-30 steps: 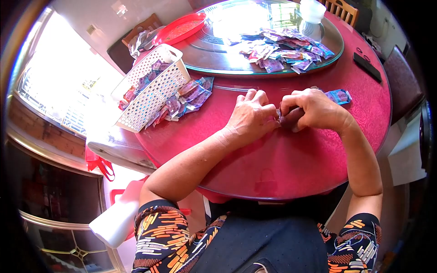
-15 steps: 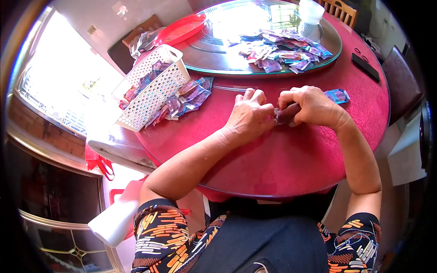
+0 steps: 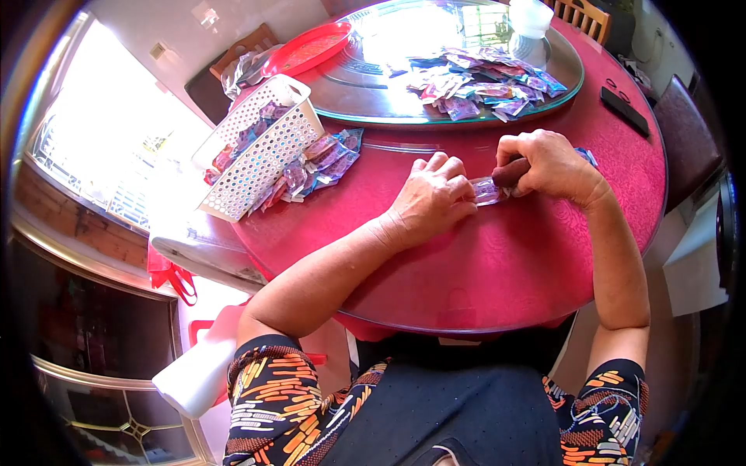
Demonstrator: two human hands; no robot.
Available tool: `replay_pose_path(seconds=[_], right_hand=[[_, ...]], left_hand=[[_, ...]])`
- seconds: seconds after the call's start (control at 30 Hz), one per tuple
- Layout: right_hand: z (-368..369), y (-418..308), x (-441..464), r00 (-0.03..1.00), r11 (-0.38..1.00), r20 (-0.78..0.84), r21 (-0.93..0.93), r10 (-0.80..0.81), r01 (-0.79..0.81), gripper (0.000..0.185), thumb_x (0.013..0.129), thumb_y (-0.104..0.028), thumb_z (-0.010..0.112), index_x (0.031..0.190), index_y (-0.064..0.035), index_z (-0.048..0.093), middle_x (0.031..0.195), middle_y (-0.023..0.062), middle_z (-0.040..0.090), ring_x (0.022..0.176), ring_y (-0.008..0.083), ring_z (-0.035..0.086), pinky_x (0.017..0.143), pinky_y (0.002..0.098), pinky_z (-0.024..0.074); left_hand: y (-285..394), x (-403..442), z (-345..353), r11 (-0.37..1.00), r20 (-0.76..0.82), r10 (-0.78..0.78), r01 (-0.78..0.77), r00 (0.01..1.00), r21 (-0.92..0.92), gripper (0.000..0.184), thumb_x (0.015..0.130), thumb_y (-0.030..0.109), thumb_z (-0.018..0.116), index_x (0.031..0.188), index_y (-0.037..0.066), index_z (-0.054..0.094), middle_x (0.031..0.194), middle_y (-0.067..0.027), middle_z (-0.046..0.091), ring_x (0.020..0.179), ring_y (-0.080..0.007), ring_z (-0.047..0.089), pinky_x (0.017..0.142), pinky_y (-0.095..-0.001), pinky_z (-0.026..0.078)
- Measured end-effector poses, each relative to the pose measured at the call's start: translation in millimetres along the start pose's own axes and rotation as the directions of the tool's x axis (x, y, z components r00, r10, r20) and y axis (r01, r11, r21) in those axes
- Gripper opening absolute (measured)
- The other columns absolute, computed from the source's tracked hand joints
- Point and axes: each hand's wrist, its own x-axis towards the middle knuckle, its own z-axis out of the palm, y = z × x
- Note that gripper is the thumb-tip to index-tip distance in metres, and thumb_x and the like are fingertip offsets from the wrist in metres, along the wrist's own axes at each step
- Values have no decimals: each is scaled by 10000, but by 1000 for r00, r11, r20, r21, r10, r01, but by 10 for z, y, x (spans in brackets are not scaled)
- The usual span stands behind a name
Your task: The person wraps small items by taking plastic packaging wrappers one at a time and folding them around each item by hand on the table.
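A small clear and purple packet (image 3: 488,191) is stretched between my two hands over the red table (image 3: 435,287). My left hand (image 3: 435,194) pinches its left end. On the other end my right hand (image 3: 548,167) is closed, with a dark reddish-brown piece between thumb and fingers. Behind my right hand a blue packet (image 3: 587,156) shows only in part. To the left, a heap of packets (image 3: 322,163) lies against a white perforated basket (image 3: 260,155), which leans and holds more packets.
A glass turntable (image 3: 357,101) bears a large pile of packets (image 3: 489,81), a red tray (image 3: 309,48) and a white container (image 3: 531,17). A black phone (image 3: 624,111) lies near the right edge. Chairs stand around the table; a white roll-like object (image 3: 194,377) is low at left.
My right hand has moved right and slightly up, away from my left hand, and the packet between them now shows. The blue packet is now mostly hidden behind my right hand.
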Motion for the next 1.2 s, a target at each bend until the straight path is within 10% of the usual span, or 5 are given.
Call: replay_pose_path(seconds=[0.23,0.37,0.5,0.63,1.2], right_hand=[[-24,-27,-40,999,997,-25,66,-34,35,353,647,-115,872,969,-82,733,897,121,782,864,307,750,777,420,563],[-53,-52,-69,987,984,-143,145,-79,100,315,691,-59,852,981,-60,729,913,125,790,862,271,768,778,392,580],[-44,0,-53,961,937,-242,286,-133,201,342,697,28,817,1018,-41,720,940,120,801,902,215,782,785,351,603],[-22,-6,-54,959,928,-226,291,-170,232,341,692,44,807,1010,-47,722,963,115,806,907,211,784,792,345,602],[117,30,29,993,989,5,-87,-121,121,414,609,-141,873,992,-107,721,881,127,761,866,336,737,777,444,560]], left_hand=[[45,24,59,950,-87,170,-139,982,279,135,822,141,793,848,112,665,945,-45,637,970,-274,618,853,-439,465],[-13,41,58,986,-267,-12,-33,964,-162,47,839,43,706,841,68,666,790,-85,646,813,-277,659,761,-409,516],[78,59,-240,258,246,-494,411,834,-874,117,894,80,728,900,-35,706,793,-63,703,753,-116,650,677,-335,527],[-42,20,-116,896,-13,-376,360,926,-259,122,869,103,765,894,-5,713,810,-107,692,722,-173,649,671,-334,529],[-73,-35,-123,984,-10,-139,137,990,-116,213,776,150,876,923,82,737,974,-96,672,1012,-324,624,873,-452,523]])
